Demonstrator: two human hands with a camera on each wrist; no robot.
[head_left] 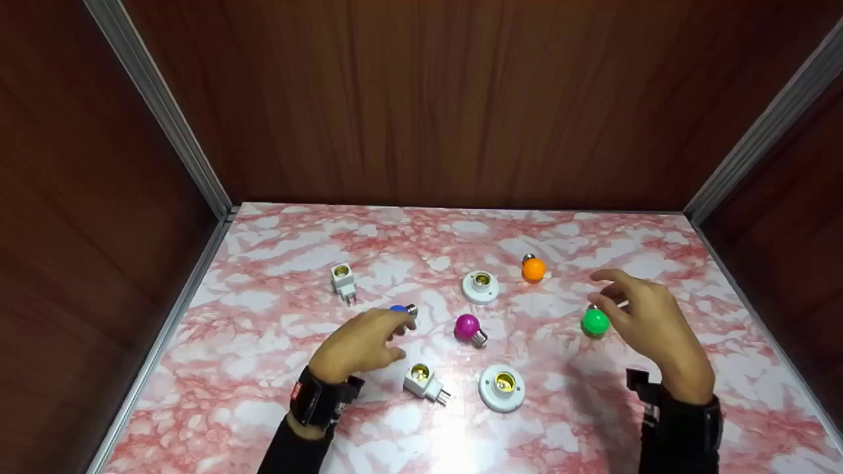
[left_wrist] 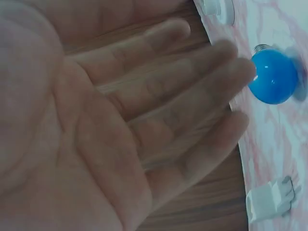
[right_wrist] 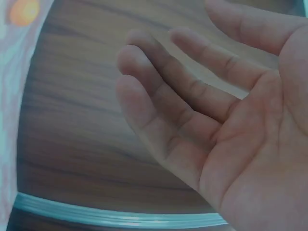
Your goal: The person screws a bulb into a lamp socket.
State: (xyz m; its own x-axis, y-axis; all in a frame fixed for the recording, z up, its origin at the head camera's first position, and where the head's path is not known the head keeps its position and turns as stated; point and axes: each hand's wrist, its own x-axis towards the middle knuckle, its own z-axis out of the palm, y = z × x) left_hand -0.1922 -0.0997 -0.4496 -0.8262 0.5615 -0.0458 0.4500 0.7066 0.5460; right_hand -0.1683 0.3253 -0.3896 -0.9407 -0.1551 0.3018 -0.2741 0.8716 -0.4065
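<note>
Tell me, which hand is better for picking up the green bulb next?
Probably the right hand: it's empty and hovers near the green bulb. The left hand is farther away, by the blue bulb.

On the table (head_left: 283,263), w/ L wall (head_left: 79,197), R wall (head_left: 790,230) & back wall (head_left: 421,99) round it, we see, L to R at rear: rear adapter (head_left: 343,279), rear lampholder (head_left: 479,292), rear bulb (head_left: 534,270), the bulb set a bit further back. Mid, L to R: L bulb (head_left: 397,308), ctr bulb (head_left: 467,327), R bulb (head_left: 595,322). Nearest us: front adapter (head_left: 417,382), front lampholder (head_left: 490,392) just R of it. L hand (head_left: 359,343) is by L bulb, R hand (head_left: 649,313) by R bulb; contact we can't tell.
</note>
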